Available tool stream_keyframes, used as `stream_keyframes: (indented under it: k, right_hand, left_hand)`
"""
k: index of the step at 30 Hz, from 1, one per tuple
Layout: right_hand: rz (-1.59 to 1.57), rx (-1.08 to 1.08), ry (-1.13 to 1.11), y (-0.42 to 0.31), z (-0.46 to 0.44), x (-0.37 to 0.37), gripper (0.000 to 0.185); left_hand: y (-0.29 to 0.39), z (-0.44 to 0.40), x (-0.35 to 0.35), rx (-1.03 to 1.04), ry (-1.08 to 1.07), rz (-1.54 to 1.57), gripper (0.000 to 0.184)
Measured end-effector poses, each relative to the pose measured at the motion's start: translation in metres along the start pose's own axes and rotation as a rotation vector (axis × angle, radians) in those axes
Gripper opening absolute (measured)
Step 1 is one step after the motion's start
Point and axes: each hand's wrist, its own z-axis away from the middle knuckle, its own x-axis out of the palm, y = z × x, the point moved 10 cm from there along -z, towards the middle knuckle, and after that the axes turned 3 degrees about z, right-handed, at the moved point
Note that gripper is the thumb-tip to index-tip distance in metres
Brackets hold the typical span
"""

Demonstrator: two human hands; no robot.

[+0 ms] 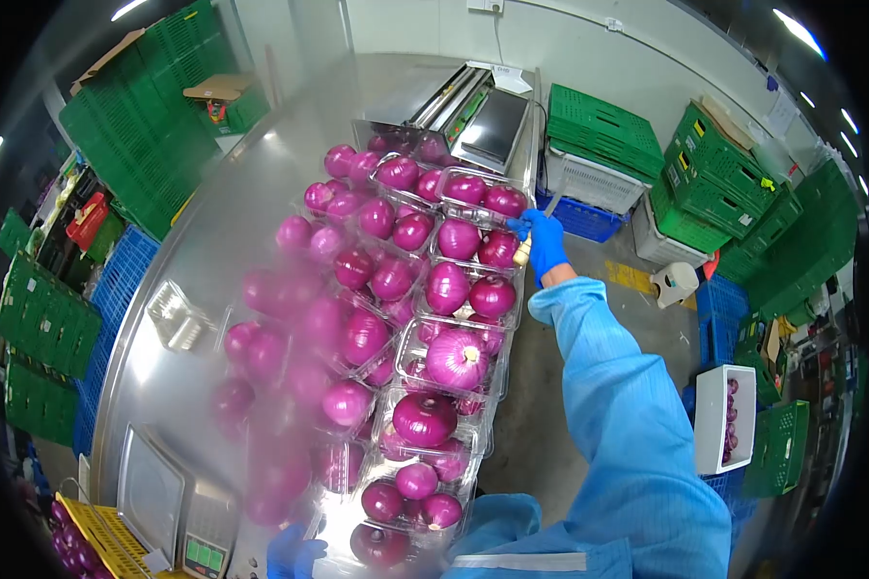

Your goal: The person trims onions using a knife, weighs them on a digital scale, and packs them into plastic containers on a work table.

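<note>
My right hand point(544, 243), in a blue glove, is closed round a small tool with a pale, wood-coloured handle point(522, 253). A thin grey strip like a blade shows above the fist. It is beside the right edge of the table, close to a clear plastic tray of red onions point(498, 248). At the bottom edge, my blue-gloved left hand point(296, 555) is partly cut off and hazy; its fingers are unclear. Near it lie a red onion point(379, 545) and a clear tray point(338, 467). More red onions point(425, 418) sit in clear trays along the table.
A tray-wrapping machine point(492, 125) stands at the table's far end. A scale point(206, 555) and a yellow crate point(101, 540) are at lower left. Green crates point(603, 130), a stool point(674, 285) and a white box of onions point(710, 425) stand to the right. Haze blurs the left-centre.
</note>
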Motion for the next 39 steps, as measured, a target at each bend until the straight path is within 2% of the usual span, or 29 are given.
stream_keyframes:
  k: [5,11,15,16,18,19,20,22,24,25,26,27,28,29,31,32,33,35,37,39]
  right_hand:
    - [0.11,-0.043,0.027,0.001,-0.022,0.0,0.012]
    - [0.114,0.058,0.019,0.016,-0.007,-0.009,0.023]
    - [0.231,0.093,-0.012,0.012,-0.006,-0.011,0.025]
    - [0.225,0.054,-0.047,0.001,0.003,-0.008,0.025]
    - [0.246,0.05,-0.154,0.009,-0.019,-0.018,0.025]
    - [0.36,0.038,-0.191,-0.014,0.003,-0.012,0.027]
    - [0.34,0.091,-0.186,-0.012,0.012,-0.017,0.028]
    - [0.265,0.377,-0.485,0.031,-0.026,-0.045,0.042]
    - [0.066,0.553,-0.473,0.032,0.023,-0.035,0.054]
    - [0.209,0.435,-0.437,0.025,-0.002,-0.052,0.049]
    - [0.665,0.053,-0.368,-0.004,-0.017,-0.078,0.043]
    - [0.74,-0.018,-0.377,-0.016,0.023,-0.064,0.039]
    - [0.795,-0.1,-0.404,-0.031,0.069,-0.05,0.037]
    - [0.849,-0.184,-0.426,-0.045,0.116,-0.035,0.035]
    - [0.922,-0.361,-0.54,-0.061,0.179,-0.007,0.033]
    - [0.946,-0.338,-0.581,-0.06,0.22,0.016,0.033]
    - [0.981,-0.314,-0.605,-0.067,0.269,0.035,0.033]
    - [0.959,-0.398,-0.71,-0.064,0.323,0.05,0.031]
    - [0.908,-0.443,-0.811,-0.057,0.394,0.067,0.029]
    - [0.843,-0.409,-0.982,-0.042,0.459,0.083,0.023]
  left_hand:
    - [0.005,-0.007,0.011,-0.001,-0.018,-0.055,0.028]
    - [0.003,-0.008,0.011,-0.015,-0.028,0.009,0.026]
    - [-0.005,-0.001,0.0,0.03,-0.056,-0.005,0.031]
    - [-0.01,0.001,-0.005,-0.023,-0.055,-0.034,0.032]
    - [-0.073,-0.009,-0.038,0.013,-0.028,0.111,0.038]
    - [-0.069,0.002,-0.041,-0.007,0.014,0.058,0.033]
    - [-0.065,0.009,-0.052,-0.041,0.088,-0.005,0.028]
    - [-0.079,0.02,-0.08,0.023,0.101,-0.144,0.024]
    - [-0.1,0.033,-0.12,-0.003,0.225,-0.054,0.023]
    - [-0.117,0.036,-0.152,0.043,0.289,-0.173,0.023]
    - [-0.115,0.048,-0.182,0.008,0.448,-0.362,0.023]
    - [-0.115,0.059,-0.218,0.08,0.621,-0.385,0.022]
    - [-0.12,0.071,-0.254,0.238,0.74,-0.415,0.026]
    - [-0.135,0.069,-0.288,0.268,0.712,-0.598,0.034]
    - [-0.14,0.071,-0.343,0.319,0.768,-0.979,0.038]
    - [-0.149,0.081,-0.364,0.333,0.798,-1.175,0.041]
    - [-0.181,0.087,-0.389,0.207,0.729,-1.196,0.038]
    - [-0.253,0.094,-0.432,-0.026,0.591,-1.223,0.033]
    - [-0.308,0.095,-0.469,0.071,0.627,-0.945,0.021]
    - [-0.315,0.108,-0.485,0.108,0.641,-0.884,0.012]
